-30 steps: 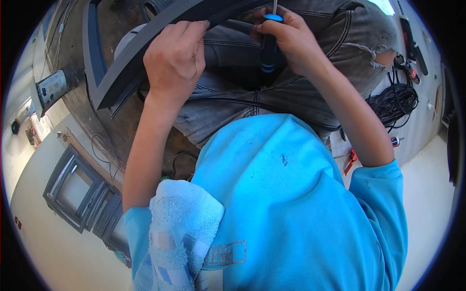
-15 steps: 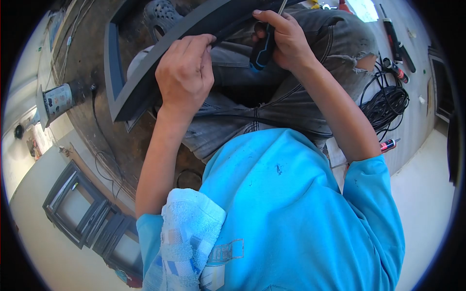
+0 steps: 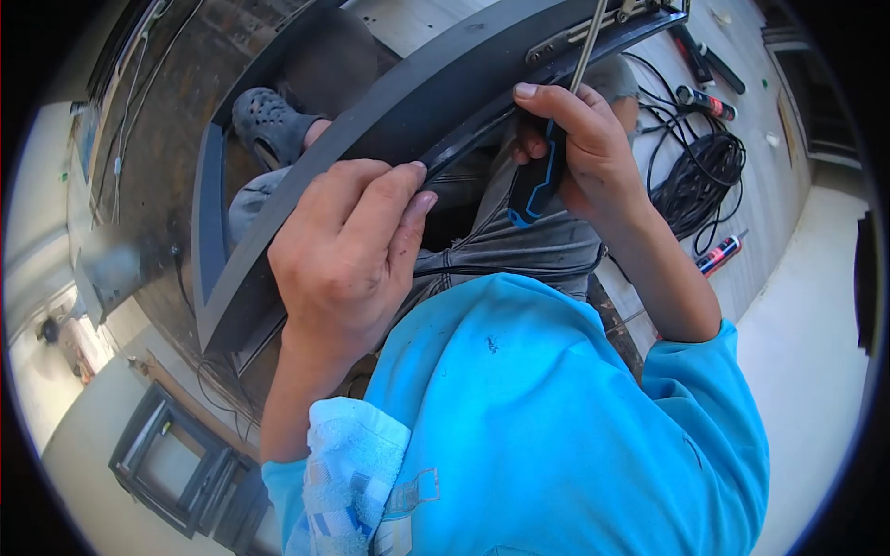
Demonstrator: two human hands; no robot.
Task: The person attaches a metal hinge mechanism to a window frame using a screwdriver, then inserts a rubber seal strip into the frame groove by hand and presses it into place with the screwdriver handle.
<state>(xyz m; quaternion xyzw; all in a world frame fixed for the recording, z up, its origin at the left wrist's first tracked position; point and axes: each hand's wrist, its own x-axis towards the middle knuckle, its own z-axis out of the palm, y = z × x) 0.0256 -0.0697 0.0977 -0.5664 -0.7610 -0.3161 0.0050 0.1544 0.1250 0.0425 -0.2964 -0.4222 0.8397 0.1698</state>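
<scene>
A dark grey window frame [image 3: 371, 111] lies slanted across my lap. Along its near edge runs a glossy black rubber strip [image 3: 473, 130]. My left hand [image 3: 343, 246] is closed at this edge, fingertips and thumb pinched at the strip; the exact grip is partly hidden by the fingers. In my right hand [image 3: 598, 153] is a screwdriver [image 3: 540, 181] with a black and blue handle, its metal shaft pointing up past the frame. Near the shaft, a metal hinge arm [image 3: 556, 44] is fixed to the frame.
A coil of black cable [image 3: 702, 171] lies at the right, near a sealant tube [image 3: 706, 102] and another tube [image 3: 718, 255]. More grey frames [image 3: 176, 454] are at the lower left. A grey clog [image 3: 264, 125] is on my foot beyond the frame.
The view has shifted, so the frame and both hands sit lower in it. The metal hinge arm now shows at the top. My right hand still holds the screwdriver.
</scene>
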